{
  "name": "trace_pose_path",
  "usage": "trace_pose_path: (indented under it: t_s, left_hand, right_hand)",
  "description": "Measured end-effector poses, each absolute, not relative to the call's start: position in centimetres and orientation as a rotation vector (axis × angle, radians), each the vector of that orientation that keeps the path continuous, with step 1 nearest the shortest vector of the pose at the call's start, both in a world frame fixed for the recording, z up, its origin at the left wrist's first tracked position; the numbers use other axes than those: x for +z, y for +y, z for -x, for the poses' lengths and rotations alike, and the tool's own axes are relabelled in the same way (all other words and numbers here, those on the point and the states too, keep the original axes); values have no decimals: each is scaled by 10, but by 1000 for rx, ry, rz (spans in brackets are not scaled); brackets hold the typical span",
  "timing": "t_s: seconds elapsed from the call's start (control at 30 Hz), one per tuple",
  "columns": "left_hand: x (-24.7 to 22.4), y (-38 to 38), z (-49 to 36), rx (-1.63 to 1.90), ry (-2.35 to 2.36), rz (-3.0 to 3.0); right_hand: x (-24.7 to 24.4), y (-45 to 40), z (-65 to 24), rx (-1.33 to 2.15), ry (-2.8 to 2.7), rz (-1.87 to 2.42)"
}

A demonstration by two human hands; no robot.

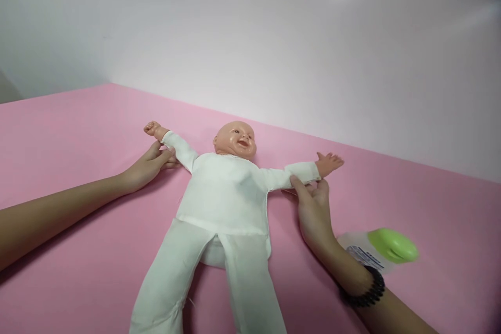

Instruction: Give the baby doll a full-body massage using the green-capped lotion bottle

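A baby doll (229, 193) with a white cloth body and a bald plastic head lies on its back on the pink surface. Its arms are spread to both sides, and its legs run toward me out of the bottom of the view. My left hand (151, 164) grips the doll's arm on the left near the wrist, thumb on top and fingers underneath. On the other side, my right hand (313, 206) holds the doll's other forearm from below between thumb and fingers. A black coiled band circles my right wrist.
A bottle (391, 248) with a bright green cap and a pale labelled body lies on its side at the right, partly behind my right forearm. The pink surface (438, 209) meets a white wall (250, 47) along its back edge.
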State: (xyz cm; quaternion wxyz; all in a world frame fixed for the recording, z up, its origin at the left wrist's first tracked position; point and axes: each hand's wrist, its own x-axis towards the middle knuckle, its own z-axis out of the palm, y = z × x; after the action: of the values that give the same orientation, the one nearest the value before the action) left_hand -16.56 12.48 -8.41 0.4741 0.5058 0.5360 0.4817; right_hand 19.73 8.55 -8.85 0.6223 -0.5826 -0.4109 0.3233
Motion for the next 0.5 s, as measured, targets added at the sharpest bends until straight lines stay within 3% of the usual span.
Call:
trace_pose_path:
  t_s: [0.3,0.5]
  left_hand:
    - [-93,121,169,1059,1161,-1751]
    - [-90,118,167,1009,1012,-2094]
  right_hand:
    - [-107,76,-202,-275,-2135,804]
    - [-102,75,-201,-411,-2196,837]
